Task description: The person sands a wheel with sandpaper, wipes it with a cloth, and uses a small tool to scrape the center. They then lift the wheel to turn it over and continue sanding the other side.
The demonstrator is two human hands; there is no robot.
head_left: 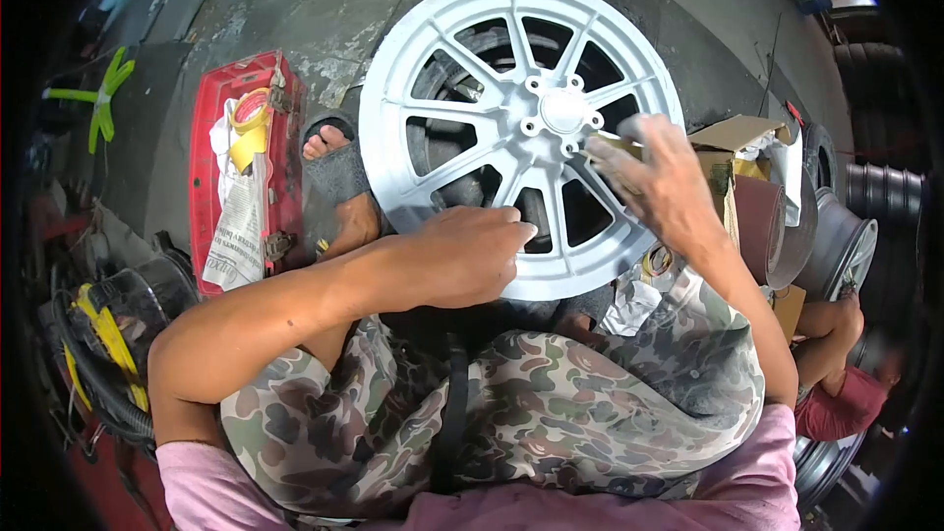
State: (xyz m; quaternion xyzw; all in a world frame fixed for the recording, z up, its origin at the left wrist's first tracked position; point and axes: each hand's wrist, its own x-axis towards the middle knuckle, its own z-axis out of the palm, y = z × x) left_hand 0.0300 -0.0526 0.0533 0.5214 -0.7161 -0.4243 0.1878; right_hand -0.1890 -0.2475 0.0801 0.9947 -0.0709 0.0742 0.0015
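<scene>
Pale grey wheel, face toward camera, just beyond both hands.
Head view: left hand curled over near rim, contents hidden; right hand blurred, nearer hub, which lies to its left; can't tell if holding anything.

Toolbox at the wheel's nine o'clock, tape and newspaper in it; carton at three.

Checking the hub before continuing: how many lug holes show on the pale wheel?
5, around the center cap: upper-left hole, upper-right hole, right hole, bottom hole, left hole.
</scene>
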